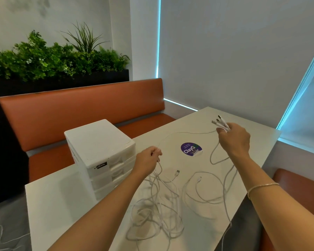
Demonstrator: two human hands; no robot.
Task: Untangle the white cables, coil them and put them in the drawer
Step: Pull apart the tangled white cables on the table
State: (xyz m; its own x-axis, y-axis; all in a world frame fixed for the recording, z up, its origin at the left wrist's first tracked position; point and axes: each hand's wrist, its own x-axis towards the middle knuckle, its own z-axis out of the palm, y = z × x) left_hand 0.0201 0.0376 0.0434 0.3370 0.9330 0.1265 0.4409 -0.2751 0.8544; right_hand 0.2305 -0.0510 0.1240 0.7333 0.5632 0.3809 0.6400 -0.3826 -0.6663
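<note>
Pale and smooth, the white bench (49,205) fills the near view, and closest to the camera on it lies the tangle of thin white cables (158,212), a loose heap of loops at the near centre with wider loops spreading rightward toward the bench edge. From that heap strands rise to both hands. Nearer the heap, the left hand (149,158) pinches a single strand just above it, fingers curled round the cable. Farther off and to the right, the right hand (233,137) grips a bunch of white plug ends (220,123) that fan out beyond its fingers. One strand arcs between the two hands, so the free run lies left to right. Just left of the left hand stands the white plastic drawer unit (100,153), drawers closed, probably its job to open.
</note>
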